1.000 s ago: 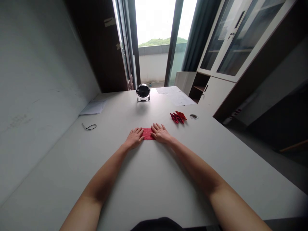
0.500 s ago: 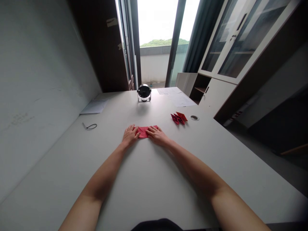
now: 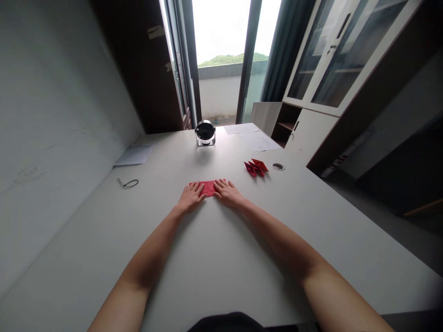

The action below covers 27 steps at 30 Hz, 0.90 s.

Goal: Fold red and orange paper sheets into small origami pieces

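Note:
A folded sheet of red paper lies flat on the white table, with crease lines showing across its middle. My left hand rests on its left part, fingers stretched out and palm down. On the right part lies my right hand, its fingers also extended and slightly spread. Both hands press from above and neither grips the paper. The paper's two ends are partly covered by the fingers.
Folded red paper pieces stand right of my hands, near a round cable hole. A round black device on a metal stand is at the back. Left are a looped black cable tie and papers; more sheets lie back right.
My left hand has slid a little right over the red paper. My right hand has shifted slightly right, its fingers now pointing more forward. The whole view has moved slightly.

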Each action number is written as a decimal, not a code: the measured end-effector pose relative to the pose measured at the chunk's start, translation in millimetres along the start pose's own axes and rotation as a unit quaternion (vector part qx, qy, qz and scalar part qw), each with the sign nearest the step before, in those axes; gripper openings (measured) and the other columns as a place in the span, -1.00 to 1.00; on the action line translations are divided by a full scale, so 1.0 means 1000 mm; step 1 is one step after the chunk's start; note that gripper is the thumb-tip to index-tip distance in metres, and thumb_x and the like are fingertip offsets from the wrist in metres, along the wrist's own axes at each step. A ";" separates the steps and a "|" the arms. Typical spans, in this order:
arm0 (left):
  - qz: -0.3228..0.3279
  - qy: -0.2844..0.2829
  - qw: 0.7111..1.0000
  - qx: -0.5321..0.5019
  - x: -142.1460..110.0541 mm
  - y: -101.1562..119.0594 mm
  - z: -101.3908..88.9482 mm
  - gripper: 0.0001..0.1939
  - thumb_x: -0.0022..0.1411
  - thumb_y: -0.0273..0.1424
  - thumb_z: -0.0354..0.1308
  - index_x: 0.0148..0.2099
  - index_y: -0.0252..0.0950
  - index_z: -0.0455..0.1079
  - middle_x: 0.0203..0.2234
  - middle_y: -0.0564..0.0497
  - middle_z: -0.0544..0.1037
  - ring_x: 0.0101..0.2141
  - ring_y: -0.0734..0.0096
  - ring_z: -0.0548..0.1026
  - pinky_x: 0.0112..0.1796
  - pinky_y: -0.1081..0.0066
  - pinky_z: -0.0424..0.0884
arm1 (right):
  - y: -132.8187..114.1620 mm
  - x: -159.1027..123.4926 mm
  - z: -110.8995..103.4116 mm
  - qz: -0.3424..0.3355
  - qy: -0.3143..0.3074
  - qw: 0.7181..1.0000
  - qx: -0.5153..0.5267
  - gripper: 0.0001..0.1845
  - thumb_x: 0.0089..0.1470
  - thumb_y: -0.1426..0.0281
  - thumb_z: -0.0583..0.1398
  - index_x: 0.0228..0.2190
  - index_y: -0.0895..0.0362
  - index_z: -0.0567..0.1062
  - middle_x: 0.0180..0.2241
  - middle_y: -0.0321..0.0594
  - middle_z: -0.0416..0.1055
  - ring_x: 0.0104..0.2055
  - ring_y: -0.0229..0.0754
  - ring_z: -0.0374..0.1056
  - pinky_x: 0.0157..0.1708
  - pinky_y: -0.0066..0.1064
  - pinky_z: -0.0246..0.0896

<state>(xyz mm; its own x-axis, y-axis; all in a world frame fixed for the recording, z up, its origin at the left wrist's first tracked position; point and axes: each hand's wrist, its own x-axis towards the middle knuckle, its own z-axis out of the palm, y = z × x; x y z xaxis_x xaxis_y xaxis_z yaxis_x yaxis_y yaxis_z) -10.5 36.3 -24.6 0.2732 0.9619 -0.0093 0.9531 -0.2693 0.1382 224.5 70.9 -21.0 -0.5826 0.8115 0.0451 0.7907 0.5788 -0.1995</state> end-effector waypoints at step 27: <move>0.014 0.172 0.977 -0.122 -0.014 0.005 -0.026 -0.20 0.32 -0.41 0.05 0.49 -0.12 -0.21 0.08 -0.07 0.49 0.04 0.22 0.45 0.09 0.24 0.38 | 0.000 -0.003 -0.004 0.009 0.036 0.999 0.018 -0.35 0.33 0.05 -0.06 0.31 0.09 0.20 0.39 -0.06 -0.01 0.43 0.05 -0.15 0.33 0.00 -0.25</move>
<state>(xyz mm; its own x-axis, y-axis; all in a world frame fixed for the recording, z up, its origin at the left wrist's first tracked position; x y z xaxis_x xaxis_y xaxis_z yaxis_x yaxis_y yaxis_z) -12.9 22.9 1.9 0.1995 0.9243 0.3253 0.8748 -0.3175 0.3659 226.7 68.4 -17.2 -0.5523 0.8262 0.1114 0.7927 0.5618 -0.2366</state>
